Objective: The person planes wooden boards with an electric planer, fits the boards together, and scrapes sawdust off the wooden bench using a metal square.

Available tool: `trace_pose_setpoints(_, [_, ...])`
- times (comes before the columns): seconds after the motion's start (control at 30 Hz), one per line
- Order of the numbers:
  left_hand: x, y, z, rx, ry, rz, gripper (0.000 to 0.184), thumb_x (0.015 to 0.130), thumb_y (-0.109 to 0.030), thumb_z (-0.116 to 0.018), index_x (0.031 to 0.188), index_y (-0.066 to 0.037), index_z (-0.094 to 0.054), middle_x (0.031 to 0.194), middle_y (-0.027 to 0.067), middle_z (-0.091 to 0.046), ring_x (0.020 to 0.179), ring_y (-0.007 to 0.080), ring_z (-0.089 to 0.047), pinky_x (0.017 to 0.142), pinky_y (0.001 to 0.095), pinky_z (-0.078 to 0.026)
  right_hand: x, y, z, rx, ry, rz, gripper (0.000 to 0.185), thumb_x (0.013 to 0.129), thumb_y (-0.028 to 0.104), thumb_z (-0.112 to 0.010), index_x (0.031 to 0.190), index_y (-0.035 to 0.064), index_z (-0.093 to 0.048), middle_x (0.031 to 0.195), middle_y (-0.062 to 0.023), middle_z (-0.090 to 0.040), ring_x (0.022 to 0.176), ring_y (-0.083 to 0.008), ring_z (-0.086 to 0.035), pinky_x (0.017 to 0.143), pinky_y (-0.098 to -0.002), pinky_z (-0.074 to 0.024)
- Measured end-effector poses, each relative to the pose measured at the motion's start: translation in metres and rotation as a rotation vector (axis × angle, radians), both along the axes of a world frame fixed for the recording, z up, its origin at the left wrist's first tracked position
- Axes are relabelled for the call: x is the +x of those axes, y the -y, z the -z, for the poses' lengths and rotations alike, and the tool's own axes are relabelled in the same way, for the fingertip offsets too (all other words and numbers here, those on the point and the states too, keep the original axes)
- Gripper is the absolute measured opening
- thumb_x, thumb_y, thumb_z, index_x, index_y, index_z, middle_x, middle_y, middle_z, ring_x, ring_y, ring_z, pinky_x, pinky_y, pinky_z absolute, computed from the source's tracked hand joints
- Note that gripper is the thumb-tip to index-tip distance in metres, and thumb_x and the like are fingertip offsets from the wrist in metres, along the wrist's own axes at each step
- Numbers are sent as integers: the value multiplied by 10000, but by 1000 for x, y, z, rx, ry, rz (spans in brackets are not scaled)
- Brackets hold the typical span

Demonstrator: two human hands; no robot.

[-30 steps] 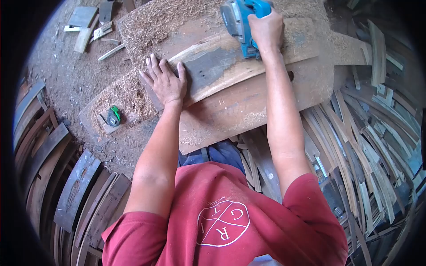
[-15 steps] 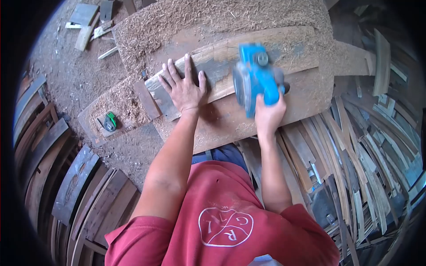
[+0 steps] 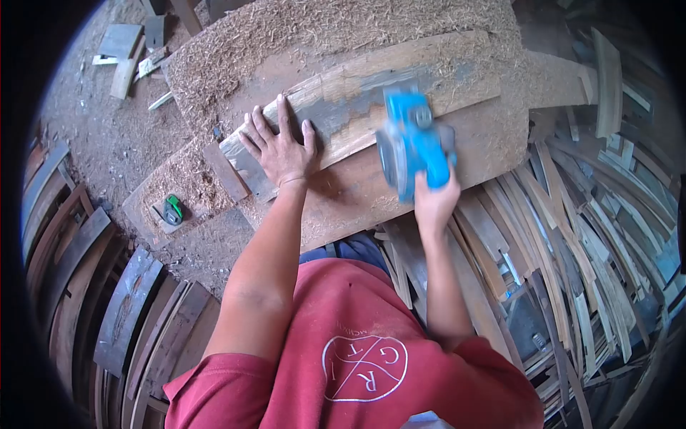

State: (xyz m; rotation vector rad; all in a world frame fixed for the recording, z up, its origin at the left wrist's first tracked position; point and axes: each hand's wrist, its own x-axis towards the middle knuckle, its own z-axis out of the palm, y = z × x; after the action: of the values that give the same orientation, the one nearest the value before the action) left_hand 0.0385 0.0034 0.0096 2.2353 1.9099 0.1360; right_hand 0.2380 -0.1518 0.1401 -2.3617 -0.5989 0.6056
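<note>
A wooden board (image 3: 343,107) lies across the workbench, its surface partly grey and partly freshly bared. My left hand (image 3: 283,150) rests flat on the board near its left end, fingers spread. With my right hand (image 3: 436,200) I grip the handle of a blue electric planer (image 3: 414,136), slightly blurred. The planer sits over the near edge of the board, right of my left hand; whether its sole touches the wood I cannot tell. A short wooden strip (image 3: 226,171) lies crosswise against the board's left end.
Wood shavings (image 3: 336,28) cover much of the workbench (image 3: 357,193). A green and black tape measure (image 3: 172,209) lies on its left extension. Stacked planks (image 3: 128,307) stand at lower left, and many thin wood strips (image 3: 564,236) lie at right. Offcuts (image 3: 121,43) are on the ground at upper left.
The planer and my right hand have shifted slightly down relative to the board, toward my body. My left hand stays on the board. The whole view has moved a little.
</note>
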Motion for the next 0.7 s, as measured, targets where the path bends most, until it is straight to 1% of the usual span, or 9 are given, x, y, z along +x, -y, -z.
trace_pose_setpoints(0.07, [1,0,-1,-18,4,1,720,954,-570,-514,1621,-339,-371,1629,224,-314,1565,432,-186,1273,622,-42,-10,27,-1,-67,-3,45,343,842,38,-713,1171,-46,-668,932,-225,-733,882,-273,-749,824,-441,-558])
trace_pose_setpoints(0.13, [2,-1,-4,-27,9,1,725,951,-563,-516,1622,-331,-371,1628,228,-312,1564,434,-186,1272,627,-37,-14,21,-3,-17,137,25,245,854,28,-710,1075,-61,-652,807,-112,-676,741,-170,-642,739,-391,-536])
trace_pose_setpoints(0.2, [1,-3,-3,-30,6,3,729,951,-564,-515,1624,-325,-369,1629,229,-311,1565,433,-184,1271,627,-37,3,-17,11,60,172,21,232,853,29,-711,1060,-61,-656,802,-121,-674,739,-175,-642,747,-398,-537])
trace_pose_setpoints(0.47, [2,1,-3,24,-8,5,732,959,-561,-507,1632,-316,-355,1627,221,-328,1566,417,-193,1275,615,-24,101,-226,24,122,392,-84,176,834,94,-677,965,-15,-721,828,-199,-743,782,-316,-745,746,-436,-552])
trace_pose_setpoints(0.5, [1,1,-2,31,-11,2,732,959,-561,-507,1632,-316,-355,1627,221,-328,1566,417,-193,1275,615,-24,111,-238,23,162,331,-153,313,817,119,-716,1115,23,-718,951,-227,-747,913,-327,-748,816,-459,-561])
trace_pose_setpoints(0.53, [1,2,-1,46,-8,1,728,960,-559,-507,1630,-316,-360,1625,214,-337,1564,415,-200,1277,609,-28,118,-240,23,199,272,-219,474,800,144,-755,1264,61,-715,1075,-255,-752,1044,-339,-751,887,-482,-570])
trace_pose_setpoints(0.57, [2,3,0,56,0,2,724,961,-558,-507,1628,-316,-364,1622,207,-346,1562,413,-208,1278,604,-31,119,-229,25,198,275,-218,474,800,144,-755,1264,61,-715,1075,-255,-752,1044,-339,-751,887,-482,-570])
trace_pose_setpoints(0.63, [3,4,2,74,1,-10,711,961,-556,-514,1621,-328,-378,1615,195,-362,1558,404,-226,1280,600,-50,114,-192,33,90,357,-220,179,842,92,-665,986,0,-720,825,-180,-737,766,-300,-732,745,-440,-549])
trace_pose_setpoints(0.7, [1,3,4,86,-7,-2,701,961,-557,-521,1615,-345,-387,1607,193,-372,1556,396,-238,1279,601,-69,100,-123,31,158,178,-249,306,840,97,-674,1129,-2,-684,1010,-226,-737,962,-403,-723,874,-478,-553])
